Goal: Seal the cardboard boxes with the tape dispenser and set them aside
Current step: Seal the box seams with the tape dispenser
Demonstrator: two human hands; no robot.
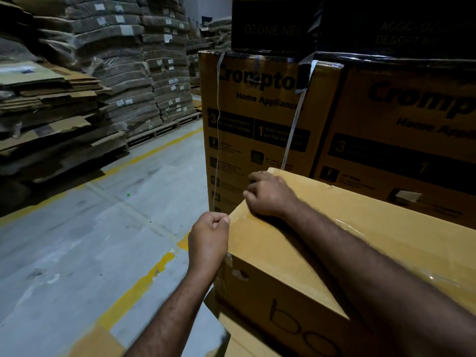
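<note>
A plain brown cardboard box (296, 253) lies in front of me at the lower right, with clear tape shining along its top seam. My right hand (268, 195) rests on the box's far left corner, fingers curled over the edge. My left hand (210, 237) is clenched at the near left corner and pinches a thin pale strap (217, 150) that runs up to the top of the tall printed box behind. No tape dispenser is in view.
Tall printed appliance boxes (257, 112) stand stacked right behind the plain box, with dark boxes on top. Stacks of flattened cardboard (51, 112) on pallets line the left side. Grey concrete floor (103, 228) with yellow lines lies between them.
</note>
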